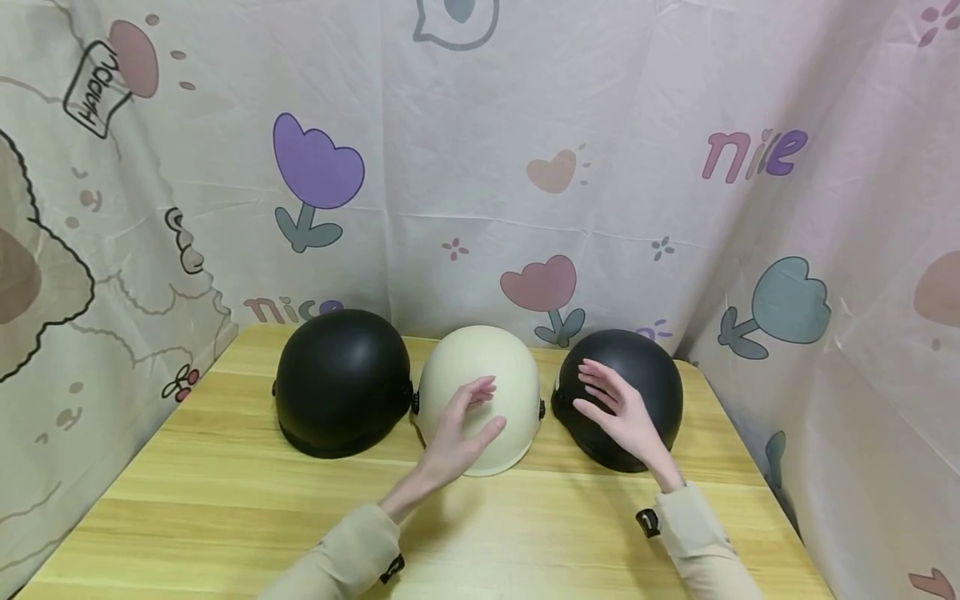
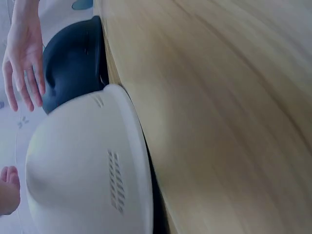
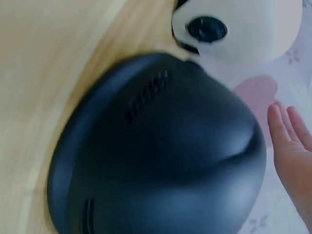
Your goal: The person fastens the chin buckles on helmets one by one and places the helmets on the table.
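Note:
Three helmets stand in a row on the wooden table (image 1: 225,517): a black one (image 1: 341,383) on the left, a cream one (image 1: 480,358) (image 2: 87,161) in the middle and a black one (image 1: 652,375) (image 3: 170,146) on the right. My left hand (image 1: 459,433) is raised in front of the cream helmet, fingers loosely bent, holding nothing. Before the right black helmet hovers my right hand (image 1: 618,412) (image 3: 292,151), its fingers relaxed and nothing in them. Whether either hand touches a helmet is not clear.
A pale curtain (image 1: 630,100) printed with flowers and words hangs behind the table and along both sides. The helmets stand near the table's back edge, the left black and cream ones close together.

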Demonstrator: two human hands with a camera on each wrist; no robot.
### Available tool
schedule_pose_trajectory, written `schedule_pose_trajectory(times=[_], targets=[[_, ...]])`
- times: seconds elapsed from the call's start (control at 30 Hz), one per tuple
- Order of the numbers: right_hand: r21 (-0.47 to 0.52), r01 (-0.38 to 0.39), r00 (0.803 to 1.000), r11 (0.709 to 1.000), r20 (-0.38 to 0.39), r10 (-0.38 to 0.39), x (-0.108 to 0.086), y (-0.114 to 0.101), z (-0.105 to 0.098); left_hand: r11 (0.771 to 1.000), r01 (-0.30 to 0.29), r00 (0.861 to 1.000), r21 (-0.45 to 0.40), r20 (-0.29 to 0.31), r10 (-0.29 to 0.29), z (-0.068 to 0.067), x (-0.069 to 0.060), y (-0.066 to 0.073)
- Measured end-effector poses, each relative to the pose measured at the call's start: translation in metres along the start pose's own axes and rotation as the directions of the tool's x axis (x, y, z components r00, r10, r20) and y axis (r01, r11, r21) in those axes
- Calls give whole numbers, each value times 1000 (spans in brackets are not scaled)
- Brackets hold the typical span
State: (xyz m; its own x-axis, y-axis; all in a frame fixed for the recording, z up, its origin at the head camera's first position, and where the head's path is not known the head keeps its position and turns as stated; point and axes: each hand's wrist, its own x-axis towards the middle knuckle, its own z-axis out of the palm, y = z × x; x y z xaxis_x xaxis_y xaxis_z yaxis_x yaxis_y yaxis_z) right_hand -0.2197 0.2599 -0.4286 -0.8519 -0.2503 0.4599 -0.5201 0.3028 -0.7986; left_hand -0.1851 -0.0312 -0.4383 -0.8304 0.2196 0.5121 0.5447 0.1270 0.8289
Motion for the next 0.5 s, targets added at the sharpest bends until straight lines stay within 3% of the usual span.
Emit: schedule_pose_trajectory(times=[0.13, 0.27, 0.5], targets=[[-23, 60, 996, 998, -60, -61, -1, 0, -17, 997, 54, 995, -56, 92, -49, 15, 4, 5], [-9, 88, 988, 996, -124, -89, -3, 0, -33, 989, 114, 980, -93, 175, -96, 33, 10, 9], [12, 143, 958, 990, -254, -135, -8, 7, -56, 980, 172, 958, -104, 251, -142, 66, 20, 6]])
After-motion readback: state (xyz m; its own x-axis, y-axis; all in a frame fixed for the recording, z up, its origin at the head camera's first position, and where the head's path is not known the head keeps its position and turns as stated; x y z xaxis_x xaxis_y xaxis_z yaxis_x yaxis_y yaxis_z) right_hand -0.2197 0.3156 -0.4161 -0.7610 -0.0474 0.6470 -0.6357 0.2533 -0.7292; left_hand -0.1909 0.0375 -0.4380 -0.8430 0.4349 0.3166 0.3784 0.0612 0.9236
